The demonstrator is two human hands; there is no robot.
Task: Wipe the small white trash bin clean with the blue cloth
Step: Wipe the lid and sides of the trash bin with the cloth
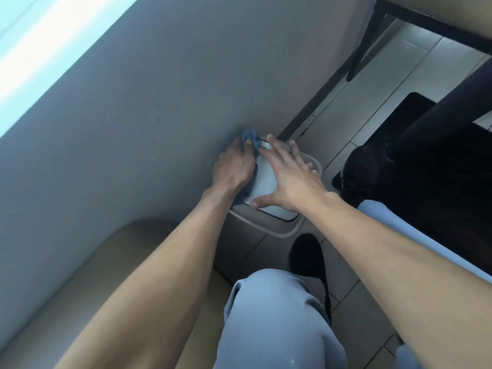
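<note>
Blue cloth (63,135); white bin (266,179); light-blue trousers (266,323); black shoes (308,257).

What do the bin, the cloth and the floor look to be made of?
Bin: probably plastic, smooth and slightly glossy; thin moulded rim, rounded corners, flat white lid.
Cloth, gripped by the left hand: soft woven or microfibre fabric; it bunches and folds, matte blue.
Floor: likely ceramic tile, light and semi-gloss; straight grout lines and soft reflections.
The right hand rests flat on the lid.

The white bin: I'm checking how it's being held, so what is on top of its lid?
On the white bin, the right hand lies spread; the left hand grips the blue cloth at its wall-side edge. The lid beneath them is hidden.
</note>
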